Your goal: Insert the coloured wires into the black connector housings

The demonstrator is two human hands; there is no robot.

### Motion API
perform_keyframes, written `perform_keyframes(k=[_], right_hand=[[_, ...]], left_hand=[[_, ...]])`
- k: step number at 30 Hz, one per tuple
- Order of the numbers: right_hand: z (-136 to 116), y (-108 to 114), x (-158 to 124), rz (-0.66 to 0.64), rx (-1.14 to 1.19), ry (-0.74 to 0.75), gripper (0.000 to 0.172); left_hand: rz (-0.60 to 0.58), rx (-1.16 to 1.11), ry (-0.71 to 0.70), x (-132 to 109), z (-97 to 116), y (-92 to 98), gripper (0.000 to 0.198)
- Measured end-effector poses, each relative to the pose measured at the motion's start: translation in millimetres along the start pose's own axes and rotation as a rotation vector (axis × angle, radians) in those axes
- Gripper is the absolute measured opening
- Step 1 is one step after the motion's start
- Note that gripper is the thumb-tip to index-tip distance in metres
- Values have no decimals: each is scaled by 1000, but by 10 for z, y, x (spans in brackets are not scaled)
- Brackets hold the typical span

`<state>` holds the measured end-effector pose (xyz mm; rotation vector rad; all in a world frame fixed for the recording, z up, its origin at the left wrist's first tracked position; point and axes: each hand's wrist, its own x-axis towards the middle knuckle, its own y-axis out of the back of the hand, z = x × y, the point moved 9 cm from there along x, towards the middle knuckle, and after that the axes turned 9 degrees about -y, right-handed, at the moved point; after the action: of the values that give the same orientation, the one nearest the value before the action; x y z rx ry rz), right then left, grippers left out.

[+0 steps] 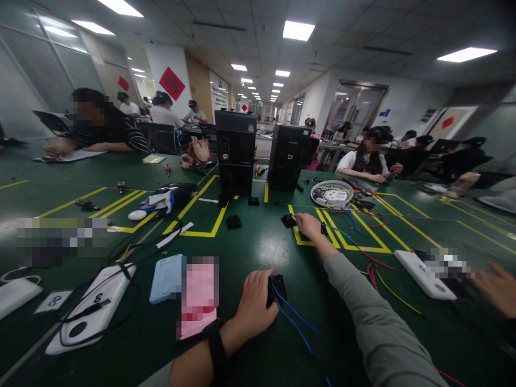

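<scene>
My left hand (256, 301), with a black band at its wrist, is closed around a small black block (278, 287) on the green table. Two blue wires (296, 317) run from that block toward the lower right. Farther forward, my right hand (310, 226) reaches out in a grey sleeve, its fingers pressed together beside another black part (287, 220). Whether the fingertips grip that part or a thin wire is too small to tell. More black parts (234, 221) lie left of it.
Two black computer towers (236, 153) stand ahead. A white round basket (331, 193) and loose wires (373, 277) lie to the right. At left are a white power bank (92, 309), a blue case (167, 279) and cables. Another person's hand (495, 287) is at the right edge.
</scene>
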<state>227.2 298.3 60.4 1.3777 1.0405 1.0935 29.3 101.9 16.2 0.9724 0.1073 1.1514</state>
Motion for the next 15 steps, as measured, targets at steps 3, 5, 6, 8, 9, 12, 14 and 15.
perform_keyframes(k=[3,5,6,8,9,12,14,15], right_hand=[[1,-17,11,-11,-11,12,29],[-5,-25,34,-18,-16,15,29],[-11,-28,49,-21,-19,16,29],[-28,-35,78,-29,-24,17,29],[-39,-41,91,-33,-27,17,29],[-65,-73,129,-56,-41,14,30],[-76,-102,163,-77,-51,7,31],[-82,-115,186,-88,-55,4,31]], left_hand=[[-9,4,2,3,5,-2,56],[-13,6,1,3,5,-8,55],[-15,7,1,2,4,-10,55],[-16,8,1,2,1,-12,54],[-16,9,1,2,0,-11,54],[-17,9,0,3,3,-7,54],[-17,9,1,4,6,-4,53],[-18,9,2,4,7,-4,53]])
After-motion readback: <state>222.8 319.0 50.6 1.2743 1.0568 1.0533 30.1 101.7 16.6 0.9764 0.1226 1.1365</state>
